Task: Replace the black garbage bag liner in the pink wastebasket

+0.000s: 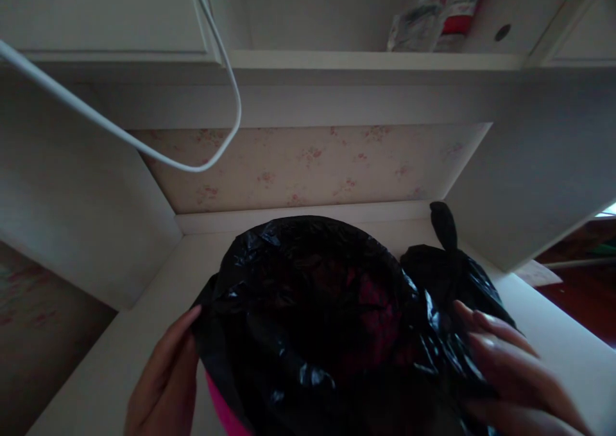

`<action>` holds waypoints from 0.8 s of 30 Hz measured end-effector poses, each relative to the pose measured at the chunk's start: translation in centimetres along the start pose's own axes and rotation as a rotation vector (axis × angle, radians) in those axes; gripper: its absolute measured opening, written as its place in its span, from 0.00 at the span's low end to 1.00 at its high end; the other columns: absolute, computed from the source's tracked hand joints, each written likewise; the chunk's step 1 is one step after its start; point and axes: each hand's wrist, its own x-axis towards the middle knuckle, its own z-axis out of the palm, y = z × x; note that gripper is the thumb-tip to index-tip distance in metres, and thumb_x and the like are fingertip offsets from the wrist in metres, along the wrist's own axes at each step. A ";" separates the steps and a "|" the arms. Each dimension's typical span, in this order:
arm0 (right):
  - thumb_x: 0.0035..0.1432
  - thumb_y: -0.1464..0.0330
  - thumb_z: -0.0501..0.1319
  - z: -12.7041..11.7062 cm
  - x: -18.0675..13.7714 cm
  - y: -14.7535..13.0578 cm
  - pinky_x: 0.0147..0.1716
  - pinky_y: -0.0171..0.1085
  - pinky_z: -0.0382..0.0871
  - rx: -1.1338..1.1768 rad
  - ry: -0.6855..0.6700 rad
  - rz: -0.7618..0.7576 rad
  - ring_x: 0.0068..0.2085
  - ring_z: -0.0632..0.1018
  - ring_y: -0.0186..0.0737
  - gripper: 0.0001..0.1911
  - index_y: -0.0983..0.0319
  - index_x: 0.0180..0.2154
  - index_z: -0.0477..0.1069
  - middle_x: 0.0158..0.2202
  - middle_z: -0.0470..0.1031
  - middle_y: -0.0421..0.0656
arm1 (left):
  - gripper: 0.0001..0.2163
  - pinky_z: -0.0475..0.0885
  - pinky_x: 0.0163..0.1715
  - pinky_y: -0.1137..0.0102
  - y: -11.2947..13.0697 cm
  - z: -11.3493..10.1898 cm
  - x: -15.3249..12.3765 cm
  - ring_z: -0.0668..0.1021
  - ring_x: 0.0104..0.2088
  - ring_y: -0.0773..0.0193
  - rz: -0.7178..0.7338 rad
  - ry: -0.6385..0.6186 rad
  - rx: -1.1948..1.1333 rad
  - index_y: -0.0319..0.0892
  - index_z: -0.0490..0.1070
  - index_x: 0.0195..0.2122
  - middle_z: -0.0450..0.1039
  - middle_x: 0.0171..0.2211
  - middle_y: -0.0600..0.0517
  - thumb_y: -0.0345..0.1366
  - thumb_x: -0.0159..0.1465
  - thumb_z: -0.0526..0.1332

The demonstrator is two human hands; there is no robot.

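A pink bin lined with a black plastic bag stands on a white desk surface, right below me. My left hand rests against the bag's left rim, its fingers close together on the plastic. Fingers of my right hand lie stretched out on the bag's right side. A second black bag, knotted at the top, sits just right of the bin, touching it.
A white cable loops down from above at the left. Floral wallpaper backs the desk niche. A shelf above holds a bottle and a packet. White side panels flank the desk; dark red floor shows at the right.
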 end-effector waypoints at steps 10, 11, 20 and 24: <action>0.57 0.59 0.71 5.6 18.7 -2.7 0.32 0.41 0.69 -0.151 -0.032 -0.008 0.30 0.75 0.41 0.06 0.52 0.36 0.84 0.30 0.76 0.40 | 0.18 0.80 0.32 0.69 3.4 1.8 5.6 0.84 0.33 0.59 -0.029 -0.021 -0.077 0.48 0.82 0.44 0.84 0.35 0.52 0.50 0.56 0.76; 0.56 0.57 0.72 6.0 20.1 -2.5 0.29 0.40 0.67 -0.187 -0.086 0.048 0.28 0.74 0.41 0.08 0.53 0.36 0.85 0.27 0.76 0.39 | 0.17 0.79 0.32 0.70 3.8 2.2 6.4 0.83 0.32 0.61 -0.006 -0.028 -0.144 0.47 0.82 0.43 0.83 0.34 0.53 0.48 0.56 0.76; 0.64 0.52 0.63 6.8 23.3 -2.4 0.16 0.36 0.56 -0.177 -0.503 0.397 0.16 0.68 0.36 0.18 0.56 0.44 0.84 0.16 0.73 0.38 | 0.10 0.78 0.31 0.73 7.9 5.0 11.9 0.81 0.31 0.67 0.177 -0.008 -0.619 0.46 0.79 0.36 0.81 0.32 0.57 0.38 0.55 0.77; 0.67 0.53 0.60 6.6 22.5 -2.1 0.12 0.35 0.57 -0.209 -0.780 0.447 0.12 0.66 0.34 0.17 0.57 0.39 0.81 0.17 0.77 0.39 | 0.09 0.77 0.34 0.74 8.9 5.0 14.1 0.81 0.35 0.70 0.187 0.050 -0.693 0.49 0.78 0.37 0.81 0.34 0.61 0.32 0.58 0.74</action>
